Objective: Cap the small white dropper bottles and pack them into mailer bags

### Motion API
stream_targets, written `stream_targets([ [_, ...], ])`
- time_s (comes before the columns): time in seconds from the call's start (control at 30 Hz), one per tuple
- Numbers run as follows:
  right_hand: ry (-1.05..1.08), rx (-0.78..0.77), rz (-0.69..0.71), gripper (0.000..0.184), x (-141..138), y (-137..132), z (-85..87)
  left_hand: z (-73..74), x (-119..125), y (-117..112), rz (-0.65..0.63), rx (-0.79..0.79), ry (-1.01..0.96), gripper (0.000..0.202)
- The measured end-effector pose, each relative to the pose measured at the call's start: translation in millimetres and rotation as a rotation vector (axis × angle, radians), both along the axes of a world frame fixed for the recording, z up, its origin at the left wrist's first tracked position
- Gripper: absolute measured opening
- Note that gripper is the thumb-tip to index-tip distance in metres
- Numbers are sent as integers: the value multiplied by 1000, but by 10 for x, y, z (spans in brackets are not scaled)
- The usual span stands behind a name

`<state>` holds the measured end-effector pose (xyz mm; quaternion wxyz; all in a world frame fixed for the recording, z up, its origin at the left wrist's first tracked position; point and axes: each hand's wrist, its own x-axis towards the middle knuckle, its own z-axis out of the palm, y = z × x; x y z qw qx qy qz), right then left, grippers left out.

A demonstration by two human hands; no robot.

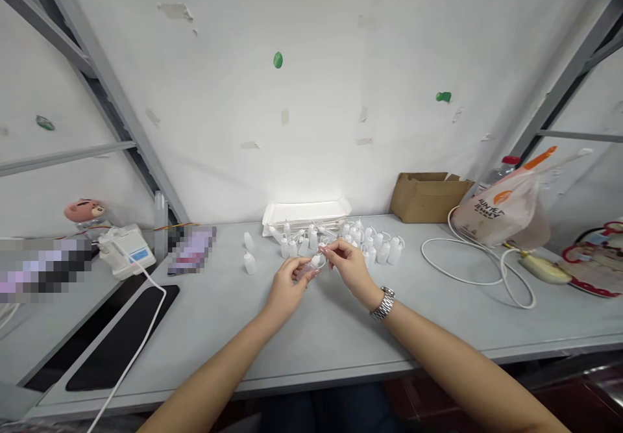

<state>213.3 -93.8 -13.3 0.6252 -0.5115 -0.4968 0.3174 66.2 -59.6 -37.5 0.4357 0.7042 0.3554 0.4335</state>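
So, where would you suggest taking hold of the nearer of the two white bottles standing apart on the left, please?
I'd grip the white plastic bottle around its wider body from the front with the left hand: it stands clear of the cluster, and its top tapers.

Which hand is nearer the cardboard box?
Right hand: it is front-left of the cardboard box, across the tabletop. The left hand is farther away, on the right hand's far side from the box.

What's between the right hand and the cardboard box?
In the head view, a cluster of small white plastic squeeze bottles lies between the right hand and the cardboard box.
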Motion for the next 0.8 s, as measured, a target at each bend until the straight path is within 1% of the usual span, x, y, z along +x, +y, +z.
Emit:
stream_targets([
  [0.1, 15, -20, 26, 33, 2, 23, -20, 11, 2, -3, -6, 19, 17, 24],
  [0.2, -23, 23, 12, 31, 33, 16, 16, 57, 3, -6, -22, 43, 31, 28],
  [0.27, -89, 88, -34, 27, 80, 0, 61, 91, -5, -2, -40, 46, 30, 31],
  [0.33, -163, 170, -112, 24, 145, -18, 108, 114, -22, 6, -34, 46, 10, 33],
  [0.43, -259, 255, -233, 20, 243, -34, 168, 122, -50, 24, 43, 69, -26, 33],
  [0.53, -366, 279, -288, 19, 299, -36, 198, 118, -64, 36, 113, 76, -45, 31],
  [0.67, -537, 270, -250, 20, 294, -12, 160, 134, -67, 34, 148, 52, -91, 29],
  [0.8, -672, 209, -184, 21, 246, 28, 53, 169, -79, 41, 193, 12, -136, 30],
])
